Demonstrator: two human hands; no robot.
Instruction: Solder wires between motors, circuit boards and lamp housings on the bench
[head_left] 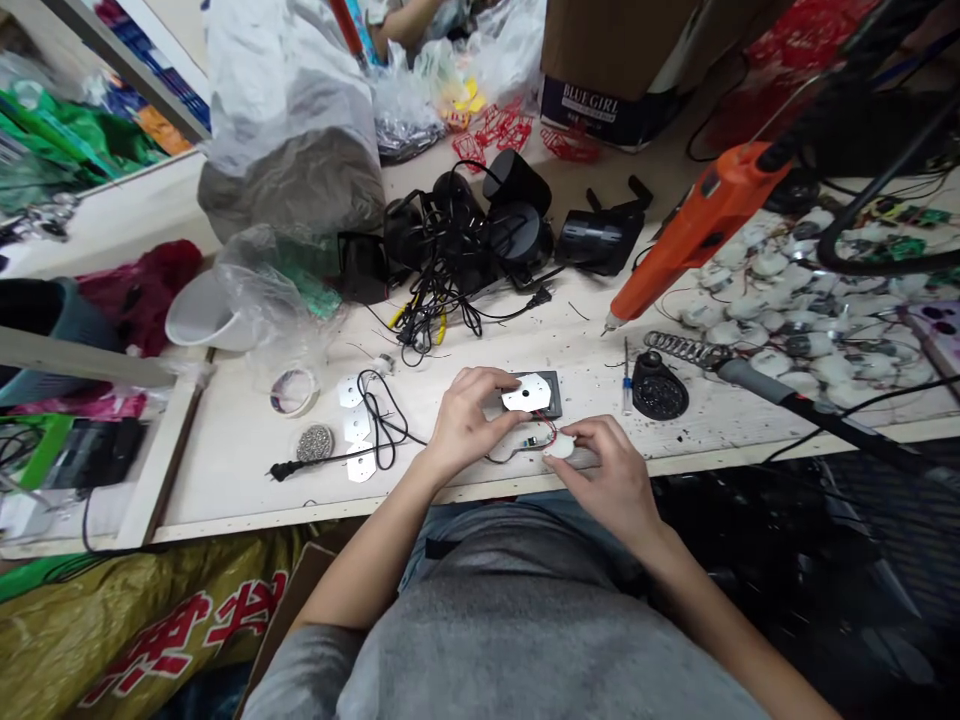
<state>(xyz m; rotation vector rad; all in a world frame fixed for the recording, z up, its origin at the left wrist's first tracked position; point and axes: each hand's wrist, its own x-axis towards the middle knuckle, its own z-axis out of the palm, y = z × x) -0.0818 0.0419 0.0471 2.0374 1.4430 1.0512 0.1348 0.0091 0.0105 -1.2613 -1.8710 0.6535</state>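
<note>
part of dark block (555, 393) invisible behind white plate (535, 389)

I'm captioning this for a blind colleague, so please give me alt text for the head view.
A person's left hand holds a white plate over a dark block while the right hand holds a round white part at a cluttered workbench. An orange tool and a soldering iron are to the right.

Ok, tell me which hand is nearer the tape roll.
Left. The left hand is right of the tape roll; the right hand is farther right.
</note>
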